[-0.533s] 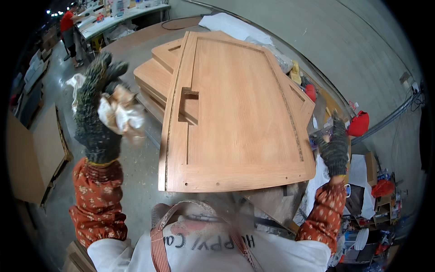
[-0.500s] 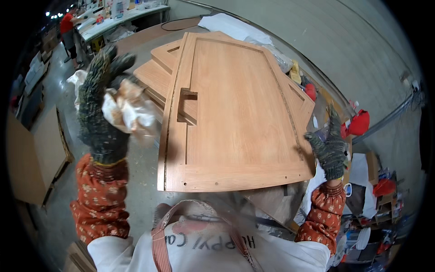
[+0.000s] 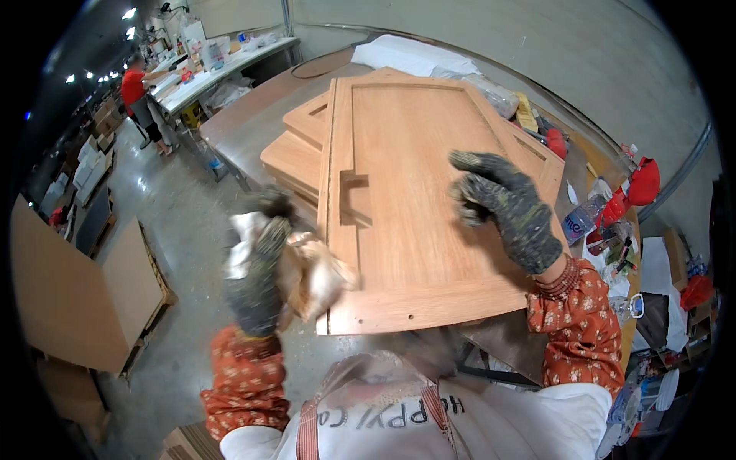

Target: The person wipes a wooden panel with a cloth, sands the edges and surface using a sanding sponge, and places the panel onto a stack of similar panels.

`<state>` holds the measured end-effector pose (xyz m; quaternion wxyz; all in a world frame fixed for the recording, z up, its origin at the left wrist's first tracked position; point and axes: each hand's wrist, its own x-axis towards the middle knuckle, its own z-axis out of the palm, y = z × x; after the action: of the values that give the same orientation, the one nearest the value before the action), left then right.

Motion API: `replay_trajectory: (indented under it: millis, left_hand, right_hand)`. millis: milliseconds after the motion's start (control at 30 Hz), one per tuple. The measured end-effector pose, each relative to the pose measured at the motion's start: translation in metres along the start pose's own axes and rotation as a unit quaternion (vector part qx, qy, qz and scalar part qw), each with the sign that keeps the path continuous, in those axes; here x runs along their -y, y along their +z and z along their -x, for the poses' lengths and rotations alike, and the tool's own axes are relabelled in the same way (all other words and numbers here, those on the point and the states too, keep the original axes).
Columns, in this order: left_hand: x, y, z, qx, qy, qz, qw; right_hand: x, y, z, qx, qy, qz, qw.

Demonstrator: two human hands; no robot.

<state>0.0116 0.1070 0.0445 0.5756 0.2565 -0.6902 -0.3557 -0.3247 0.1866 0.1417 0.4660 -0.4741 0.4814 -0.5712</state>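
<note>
A crumpled white rag (image 3: pixel 314 277) with brown stains is gripped in my gloved left hand (image 3: pixel 264 264), which is close to the near left edge of a wooden panel. White cloth also sticks out on the glove's other side. The light-brown panel (image 3: pixel 414 192) has a grooved border, a rectangular cutout near its left edge and small holes along the near edge. My gloved right hand (image 3: pixel 510 211) is over the panel's right half, its fingers loosely bent and apart, with nothing visible in them. Whether it touches the surface I cannot tell. Other wooden panels (image 3: pixel 295 157) lie underneath, turned at angles.
Cardboard sheets (image 3: pixel 77 284) stand on the floor to the left. A person in red (image 3: pixel 136 96) is beside a white workbench (image 3: pixel 222 73) at the far left. Along the right are a plastic bottle (image 3: pixel 584 218), red items (image 3: pixel 644 182) and clutter. White sheeting (image 3: pixel 414 55) lies behind the panels.
My left hand has come down and right with the rag, toward the panel's edge. My right hand has moved left from beside the panel to over it. The view has shifted.
</note>
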Motion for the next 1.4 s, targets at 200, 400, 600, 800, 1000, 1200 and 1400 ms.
replay_trajectory:
  millis: [200, 400, 600, 800, 1000, 1200, 1400]
  left_hand:
    - [0.019, 0.042, 0.002, -0.073, 0.019, 0.135, 0.988]
    - [0.022, 0.013, 0.014, -0.024, 0.155, -0.224, 0.962]
    - [0.009, 0.026, -0.025, 0.032, -0.09, 0.227, 0.969]
    - [0.08, 0.046, -0.02, 0.241, 0.038, -0.116, 0.963]
    - [0.073, 0.052, -0.032, 0.164, -0.189, 0.249, 0.936]
    - [0.051, 0.063, -0.024, 0.09, -0.246, 0.412, 0.873]
    - [0.064, 0.066, -0.002, 0.026, -0.274, 0.44, 0.855]
  right_hand:
    - [-0.059, 0.116, -0.001, 0.216, -0.331, 0.524, 0.755]
    - [-0.046, 0.148, -0.014, 0.207, -0.34, 0.598, 0.695]
    - [-0.006, -0.042, -0.038, 0.034, -0.101, 0.229, 0.968]
    - [-0.04, 0.099, -0.018, 0.103, -0.219, 0.589, 0.771]
    - [-0.051, 0.111, -0.067, 0.093, -0.245, 0.677, 0.688]
    - [-0.021, 0.051, -0.076, -0.154, -0.187, 0.637, 0.731]
    - [-0.053, 0.091, -0.066, 0.028, -0.207, 0.689, 0.694]
